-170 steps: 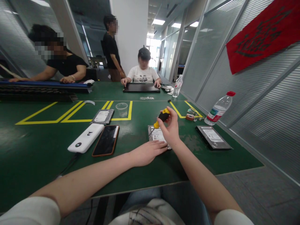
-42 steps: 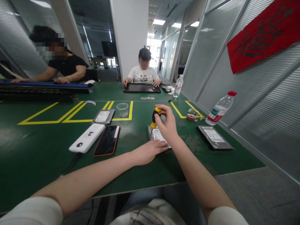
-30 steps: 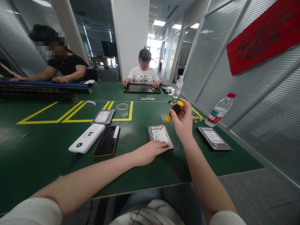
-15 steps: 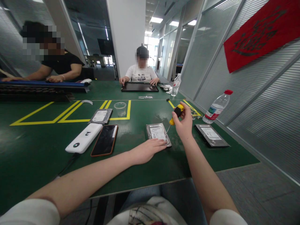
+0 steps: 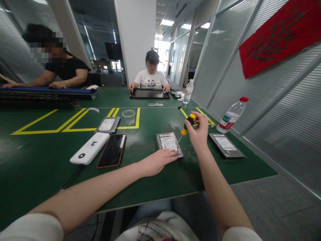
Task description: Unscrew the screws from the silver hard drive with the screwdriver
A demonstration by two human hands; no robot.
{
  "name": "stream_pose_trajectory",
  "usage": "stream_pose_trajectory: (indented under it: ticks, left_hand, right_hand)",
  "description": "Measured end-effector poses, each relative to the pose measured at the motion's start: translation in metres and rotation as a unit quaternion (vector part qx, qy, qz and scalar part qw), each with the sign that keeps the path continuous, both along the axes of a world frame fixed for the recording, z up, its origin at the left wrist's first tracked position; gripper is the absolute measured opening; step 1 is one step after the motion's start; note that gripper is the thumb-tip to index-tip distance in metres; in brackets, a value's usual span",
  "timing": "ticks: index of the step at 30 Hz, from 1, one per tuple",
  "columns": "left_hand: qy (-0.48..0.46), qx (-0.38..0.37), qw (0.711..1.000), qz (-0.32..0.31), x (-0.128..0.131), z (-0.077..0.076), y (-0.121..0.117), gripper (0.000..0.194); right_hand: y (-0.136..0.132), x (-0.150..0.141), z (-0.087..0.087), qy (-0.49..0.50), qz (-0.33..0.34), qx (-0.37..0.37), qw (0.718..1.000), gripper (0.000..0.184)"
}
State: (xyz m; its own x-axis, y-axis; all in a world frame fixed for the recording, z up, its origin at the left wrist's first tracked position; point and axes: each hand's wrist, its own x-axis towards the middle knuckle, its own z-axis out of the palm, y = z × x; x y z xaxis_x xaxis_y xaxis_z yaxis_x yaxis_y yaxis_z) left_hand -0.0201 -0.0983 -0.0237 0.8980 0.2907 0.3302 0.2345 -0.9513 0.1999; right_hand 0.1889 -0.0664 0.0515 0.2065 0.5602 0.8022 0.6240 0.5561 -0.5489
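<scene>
The left hand (image 5: 156,162) lies open, fingers on the near end of the hard drive (image 5: 167,140); the right hand (image 5: 201,134) is closed around the tilted screwdriver (image 5: 188,124). A more upright shaft, pressed steadily, should slip less towards the left fingers.

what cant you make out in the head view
Near-left corner of the middle hard drive: head view, hidden by the left hand.
Tip of the screwdriver: head view, too small to tell if seated in a screw.
Middle hard drive's label print: head view, too small to read.
</scene>
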Motion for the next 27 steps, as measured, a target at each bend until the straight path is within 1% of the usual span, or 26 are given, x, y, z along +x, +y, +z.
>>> stream_pose_trajectory:
  ticks: [2, 7, 8, 9, 10, 12, 14, 17, 20, 22, 25, 27]
  left_hand:
    - [0.000, 0.001, 1.000, -0.002, 0.000, 0.000, 0.000, 0.051]
    - [0.002, -0.004, 1.000, 0.000, 0.000, 0.000, 0.000, 0.051]
    - [0.001, -0.006, 1.000, 0.000, 0.000, 0.000, 0.000, 0.051]
    - [0.000, -0.006, 1.000, -0.001, 0.000, 0.000, 0.000, 0.051]
    - [-0.001, -0.007, 1.000, -0.003, 0.000, 0.000, 0.000, 0.051]
    - [-0.005, -0.009, 1.000, -0.003, 0.000, 0.001, -0.001, 0.051]
    - [-0.008, -0.009, 1.000, -0.003, 0.000, 0.002, -0.001, 0.051]
    - [-0.007, -0.008, 1.000, -0.004, 0.000, 0.001, -0.001, 0.051]
    - [-0.004, -0.007, 1.000, -0.004, -0.001, 0.000, 0.000, 0.050]
    - [-0.004, -0.006, 1.000, -0.005, -0.001, 0.000, 0.000, 0.050]
    - [-0.002, -0.006, 1.000, -0.006, -0.001, 0.001, -0.001, 0.051]
    - [-0.002, -0.008, 1.000, -0.006, -0.001, 0.003, -0.001, 0.051]
  right_hand:
    - [-0.001, 0.000, 0.001, 0.003, -0.002, 0.001, 1.000, 0.032]
    - [0.001, -0.002, -0.005, 0.053, 0.101, 0.019, 0.993, 0.036]
    - [0.001, -0.002, -0.006, 0.050, 0.101, 0.021, 0.993, 0.034]
    - [0.001, -0.003, -0.006, 0.039, 0.086, 0.023, 0.995, 0.032]
    - [0.000, -0.003, -0.005, 0.023, 0.060, 0.025, 0.998, 0.030]
    - [-0.003, -0.003, -0.001, -0.005, 0.007, 0.029, 1.000, 0.032]
    - [-0.005, -0.003, 0.003, -0.016, -0.020, 0.028, 0.999, 0.033]
    - [-0.005, -0.001, 0.005, -0.018, -0.014, 0.022, 0.999, 0.032]
    - [-0.002, 0.002, 0.000, -0.009, 0.002, 0.032, 0.999, 0.040]
    - [-0.001, 0.002, -0.003, -0.007, 0.010, 0.035, 0.999, 0.041]
    - [-0.002, 0.000, -0.003, -0.023, 0.025, 0.029, 0.999, 0.034]
    - [-0.004, -0.002, -0.001, -0.024, 0.020, 0.033, 0.999, 0.028]
